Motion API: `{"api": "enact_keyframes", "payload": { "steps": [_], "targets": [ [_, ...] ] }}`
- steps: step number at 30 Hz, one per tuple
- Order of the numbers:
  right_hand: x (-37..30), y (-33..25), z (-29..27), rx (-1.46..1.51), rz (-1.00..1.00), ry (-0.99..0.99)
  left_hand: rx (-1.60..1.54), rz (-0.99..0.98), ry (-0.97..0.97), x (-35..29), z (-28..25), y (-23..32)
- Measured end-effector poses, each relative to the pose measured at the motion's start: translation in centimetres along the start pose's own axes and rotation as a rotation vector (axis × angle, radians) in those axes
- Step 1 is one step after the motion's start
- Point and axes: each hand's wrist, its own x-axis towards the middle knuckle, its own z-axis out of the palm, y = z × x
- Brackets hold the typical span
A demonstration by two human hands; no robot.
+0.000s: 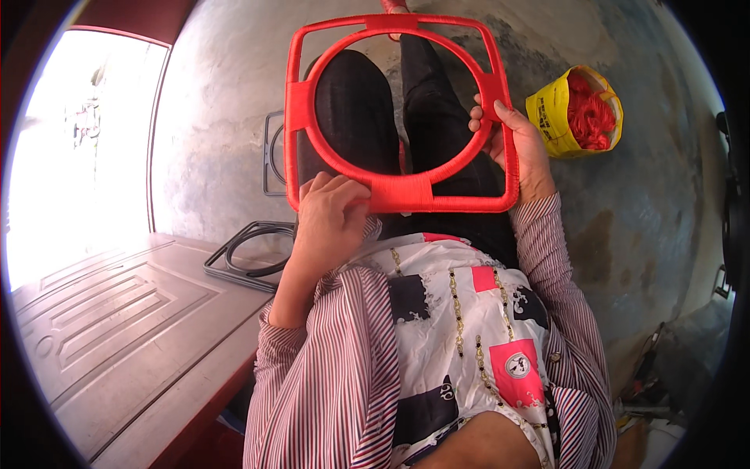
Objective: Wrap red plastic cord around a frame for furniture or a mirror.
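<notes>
Above my lap is a frame wrapped in red cord (400,192), a rounded rectangle with a large ring inside it, joined at the middle of each side. My right hand (518,141) grips its right side, thumb on top and fingers curled through between ring and outer bar. Against the lower left edge rests my left hand (336,215), its fingers bent and pressed together near the bottom wrapped section. Whether a strand lies between those left fingertips cannot be made out.
An unwrapped dark frame (250,254) lies on a panelled door-like board (133,313) at my left. Another dark frame (273,156) is on the concrete floor beyond. A yellow bag (551,117) of red strands (590,117) stands at the right. A bright doorway (94,141) is far left.
</notes>
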Motion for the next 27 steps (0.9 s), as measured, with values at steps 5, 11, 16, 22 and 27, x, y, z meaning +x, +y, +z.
{"api": "enact_keyframes", "payload": {
  "steps": [5, 11, 16, 22, 27],
  "targets": [
    [0.17, 0.07, -0.29, 0.011, 0.019, 0.019, -0.007, 0.045, -0.013, 0.14, 0.52, -0.18],
    [0.07, -0.52, 0.03, -0.004, 0.009, 0.05, -0.07, 0.034, 0.009, 0.07, 0.2, -0.05],
    [0.03, 0.19, 0.16, 0.006, 0.012, 0.051, -0.058, -0.017, 0.033, -0.09, 0.1, 0.08],
    [-0.12, 0.3, 0.1, 0.001, 0.008, 0.053, -0.019, 0.003, 0.047, -0.1, 0.66, 0.11],
    [-0.49, 0.22, 0.67, -0.008, 0.011, 0.071, 0.028, -0.006, 0.073, -0.04, 0.84, 0.44]
  ]
}}
